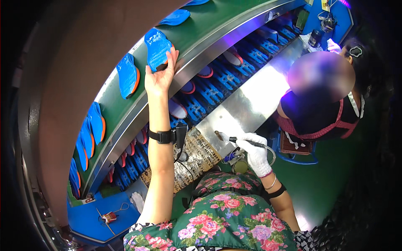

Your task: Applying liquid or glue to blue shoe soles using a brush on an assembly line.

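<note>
My bare left hand [161, 75] reaches up to the green conveyor belt. It grips the near end of a blue shoe sole [157, 47], thumb on one side and fingers along the other. The sole has an orange edge, and its upper face looks wet and shiny. In a white knit glove, my right hand [254, 152] is closed round the black handle of a brush [234, 139]. A pale tube runs from the brush's handle end. The bristles point left, over the metal shelf [251, 100], apart from the sole.
More blue soles [127, 75] lie along the green belt [201, 25]. Below it, a lower line of blue racks [213, 92] carries shoe parts. Patterned sheeting [197, 152] covers the near shelf. A co-worker [320, 100] sits at the right. A jar [240, 166] stands by my lap.
</note>
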`<state>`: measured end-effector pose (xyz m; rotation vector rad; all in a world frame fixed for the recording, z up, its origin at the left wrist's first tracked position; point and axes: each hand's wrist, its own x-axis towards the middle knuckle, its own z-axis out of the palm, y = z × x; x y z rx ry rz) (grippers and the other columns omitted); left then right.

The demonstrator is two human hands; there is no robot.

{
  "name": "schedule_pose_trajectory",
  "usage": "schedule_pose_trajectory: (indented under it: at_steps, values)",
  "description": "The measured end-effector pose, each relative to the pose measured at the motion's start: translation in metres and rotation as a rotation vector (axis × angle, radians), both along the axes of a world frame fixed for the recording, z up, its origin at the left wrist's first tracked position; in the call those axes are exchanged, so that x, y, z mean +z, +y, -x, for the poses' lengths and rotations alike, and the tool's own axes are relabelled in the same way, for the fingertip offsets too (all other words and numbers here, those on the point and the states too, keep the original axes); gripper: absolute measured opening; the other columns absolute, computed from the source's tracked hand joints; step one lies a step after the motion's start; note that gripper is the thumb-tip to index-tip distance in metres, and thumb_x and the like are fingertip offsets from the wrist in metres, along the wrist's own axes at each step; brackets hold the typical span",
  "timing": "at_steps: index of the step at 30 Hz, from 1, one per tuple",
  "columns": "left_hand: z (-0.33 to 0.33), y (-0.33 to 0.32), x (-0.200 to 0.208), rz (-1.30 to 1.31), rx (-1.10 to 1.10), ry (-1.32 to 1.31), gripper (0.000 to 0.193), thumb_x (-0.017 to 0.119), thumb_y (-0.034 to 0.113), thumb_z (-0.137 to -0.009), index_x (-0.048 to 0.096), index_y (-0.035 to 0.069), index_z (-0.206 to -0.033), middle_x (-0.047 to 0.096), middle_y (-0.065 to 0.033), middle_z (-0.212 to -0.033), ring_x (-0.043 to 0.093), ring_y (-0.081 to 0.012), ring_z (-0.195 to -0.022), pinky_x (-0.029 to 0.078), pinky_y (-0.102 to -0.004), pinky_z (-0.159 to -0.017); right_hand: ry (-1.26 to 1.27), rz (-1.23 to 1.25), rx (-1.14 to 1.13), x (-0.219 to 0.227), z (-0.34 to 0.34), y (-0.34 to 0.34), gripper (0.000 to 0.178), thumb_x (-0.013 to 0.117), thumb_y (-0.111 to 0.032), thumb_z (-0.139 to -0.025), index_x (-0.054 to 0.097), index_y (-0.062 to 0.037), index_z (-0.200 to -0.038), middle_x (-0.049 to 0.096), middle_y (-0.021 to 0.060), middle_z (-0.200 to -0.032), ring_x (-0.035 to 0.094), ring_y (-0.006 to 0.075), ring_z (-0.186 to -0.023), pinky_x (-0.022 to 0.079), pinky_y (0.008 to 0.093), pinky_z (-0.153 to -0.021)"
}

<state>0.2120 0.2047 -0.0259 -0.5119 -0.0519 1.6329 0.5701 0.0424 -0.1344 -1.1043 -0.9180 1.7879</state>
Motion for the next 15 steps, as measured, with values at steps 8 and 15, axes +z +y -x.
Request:
schedule_pose_trajectory:
  at_steps: [8, 15]
  values:
    - [-0.029, 0.011, 0.003, 0.040, 0.159, 0.392, 0.083, 0.036, 0.065, -0.102, 0.020, 0.008, -0.161, 0.029, -0.0217, -0.163, 0.033, -0.0383, -0.150, 0.034, -0.0573, -0.116, -0.010, -0.009, 0.061, -0.011, 0.008, 0.013, 0.013, 0.076, -0.004, -0.085, 0.078, 0.0010, -0.098, 0.074, 0.0045, -0.091, 0.066, 0.0121, -0.082, 0.052, 0.0273, -0.078]
    - [-0.066, 0.098, 0.022, 0.204, 0.113, 1.242, 0.067, 0.055, 0.034, -0.104, 0.030, 0.000, -0.156, 0.046, -0.0278, -0.147, 0.055, -0.0389, -0.126, 0.048, -0.0450, -0.101, 0.011, 0.080, 0.075, -0.008, 0.006, 0.027, 0.016, 0.075, -0.002, -0.085, 0.079, 0.0015, -0.100, 0.075, 0.0049, -0.092, 0.067, 0.0116, -0.083, 0.053, 0.0261, -0.077]
